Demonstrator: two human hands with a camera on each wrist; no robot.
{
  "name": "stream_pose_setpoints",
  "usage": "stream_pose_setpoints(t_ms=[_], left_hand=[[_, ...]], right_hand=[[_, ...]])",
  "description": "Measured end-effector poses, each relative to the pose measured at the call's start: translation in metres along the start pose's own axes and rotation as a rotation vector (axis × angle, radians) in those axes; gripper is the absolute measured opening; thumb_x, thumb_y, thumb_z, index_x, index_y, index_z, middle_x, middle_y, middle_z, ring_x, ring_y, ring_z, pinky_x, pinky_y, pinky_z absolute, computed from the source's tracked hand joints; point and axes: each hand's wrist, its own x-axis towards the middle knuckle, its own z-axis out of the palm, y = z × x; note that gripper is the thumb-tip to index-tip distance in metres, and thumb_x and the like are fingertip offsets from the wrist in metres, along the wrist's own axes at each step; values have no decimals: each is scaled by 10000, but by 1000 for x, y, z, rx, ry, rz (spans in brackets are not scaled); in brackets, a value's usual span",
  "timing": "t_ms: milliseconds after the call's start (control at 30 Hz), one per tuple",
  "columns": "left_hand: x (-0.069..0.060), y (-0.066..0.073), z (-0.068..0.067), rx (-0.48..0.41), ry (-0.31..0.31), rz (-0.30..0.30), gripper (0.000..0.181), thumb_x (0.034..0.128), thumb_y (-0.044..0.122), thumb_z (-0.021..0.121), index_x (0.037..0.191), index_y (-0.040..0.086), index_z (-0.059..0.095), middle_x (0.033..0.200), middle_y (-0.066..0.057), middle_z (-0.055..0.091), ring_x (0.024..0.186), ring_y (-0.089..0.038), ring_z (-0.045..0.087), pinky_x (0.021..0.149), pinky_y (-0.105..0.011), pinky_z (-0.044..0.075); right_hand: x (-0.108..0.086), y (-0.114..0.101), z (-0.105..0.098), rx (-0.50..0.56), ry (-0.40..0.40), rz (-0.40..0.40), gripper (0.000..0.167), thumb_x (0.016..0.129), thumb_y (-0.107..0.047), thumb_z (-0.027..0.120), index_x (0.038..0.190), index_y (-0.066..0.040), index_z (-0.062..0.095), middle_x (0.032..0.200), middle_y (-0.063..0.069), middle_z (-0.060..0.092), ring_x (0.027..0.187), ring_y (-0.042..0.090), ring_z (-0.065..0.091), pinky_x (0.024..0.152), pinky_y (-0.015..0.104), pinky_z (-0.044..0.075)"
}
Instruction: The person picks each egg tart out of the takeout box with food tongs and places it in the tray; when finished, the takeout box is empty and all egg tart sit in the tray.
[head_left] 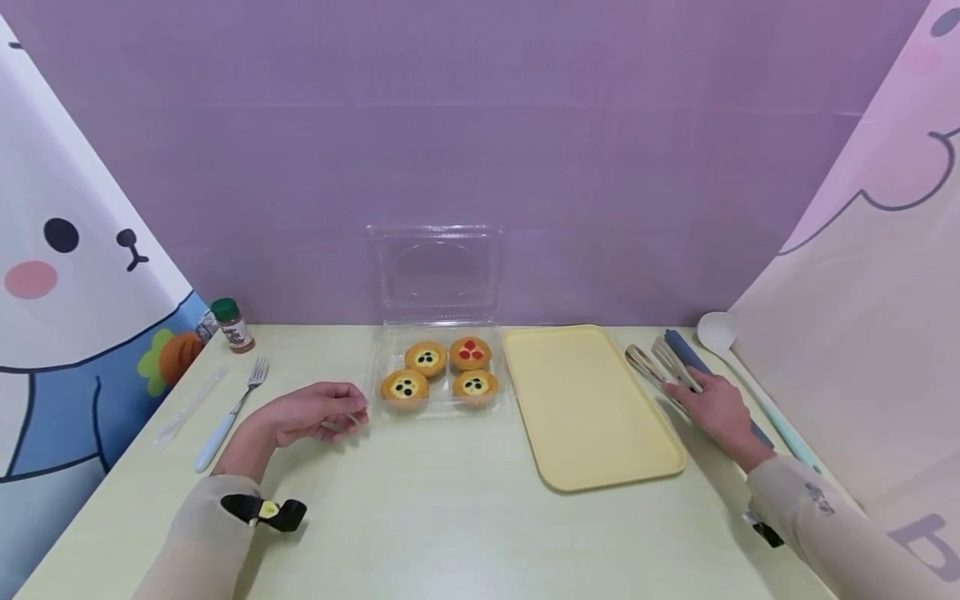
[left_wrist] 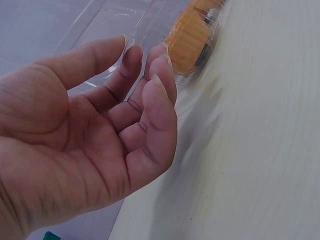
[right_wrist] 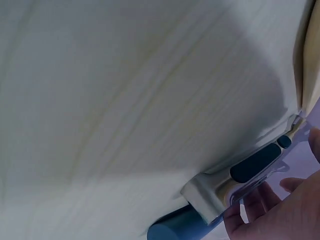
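Observation:
My left hand [head_left: 315,412] hovers, loosely curled, by the left front corner of a clear plastic container [head_left: 442,411]. Nothing is between its fingers; whether the fingertips touch the container wall is unclear. Inside sit several small tarts, most with dark dots [head_left: 405,387] and one with red dots [head_left: 470,353]. The container's lid [head_left: 441,287] stands raised at the back. On the right, my right hand [head_left: 716,408] grips metal tongs [head_left: 660,371], whose heads point away, spread apart. Dark blue inlays [right_wrist: 255,162] show on the tongs' handle in the right wrist view.
A yellow tray [head_left: 592,408] lies between container and tongs. Beyond my right hand are a blue rod [head_left: 686,350] and a white spoon [head_left: 717,332] with a mint handle. To the left are a blue-handled fork [head_left: 236,412], a thin clear wrapped item [head_left: 191,407] and a green-capped jar [head_left: 232,327].

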Motion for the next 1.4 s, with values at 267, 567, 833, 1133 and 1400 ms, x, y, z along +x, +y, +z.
stream_pose_setpoints(t_ms=[267, 567, 833, 1133, 1400], left_hand=[[0, 0, 0, 4, -5, 1, 248, 1021, 309, 579, 1093, 71, 583, 1082, -73, 649, 941, -211, 627, 784, -340, 534], [0, 2, 0, 1, -17, 10, 240, 1017, 311, 585, 1085, 81, 585, 1064, -47, 653, 932, -198, 632, 784, -339, 532], [-1, 2, 1, 6, -21, 9, 230, 1024, 309, 572, 1084, 87, 585, 1060, -28, 648, 926, -187, 632, 780, -333, 530], [1, 2, 0, 3, -9, 4, 243, 1022, 314, 576, 1081, 79, 578, 1064, -44, 649, 913, -188, 632, 764, -327, 525], [0, 0, 1, 1, -5, -3, 237, 1020, 311, 579, 1086, 83, 582, 1063, -40, 651, 919, -193, 629, 769, -331, 524]], right_hand=[[1, 3, 3, -32, -51, 27, 838, 962, -599, 529, 1490, 38, 392, 1421, 361, 453, 1215, 568, 516, 610, 421, 471], [2, 1, 4, -71, -78, 70, 889, 947, -650, 505, 1496, 38, 378, 1456, 386, 389, 1244, 593, 465, 709, 528, 491], [0, 2, 6, -115, -74, 94, 855, 943, -614, 535, 1480, 39, 403, 1411, 406, 427, 1171, 598, 513, 683, 535, 504], [-1, 4, 6, -120, -62, 91, 832, 949, -612, 517, 1480, 20, 417, 1362, 444, 443, 1097, 611, 544, 560, 472, 484], [-3, 3, 9, -135, -44, 90, 736, 942, -570, 558, 1405, 0, 504, 1239, 435, 536, 931, 565, 607, 518, 448, 450]])
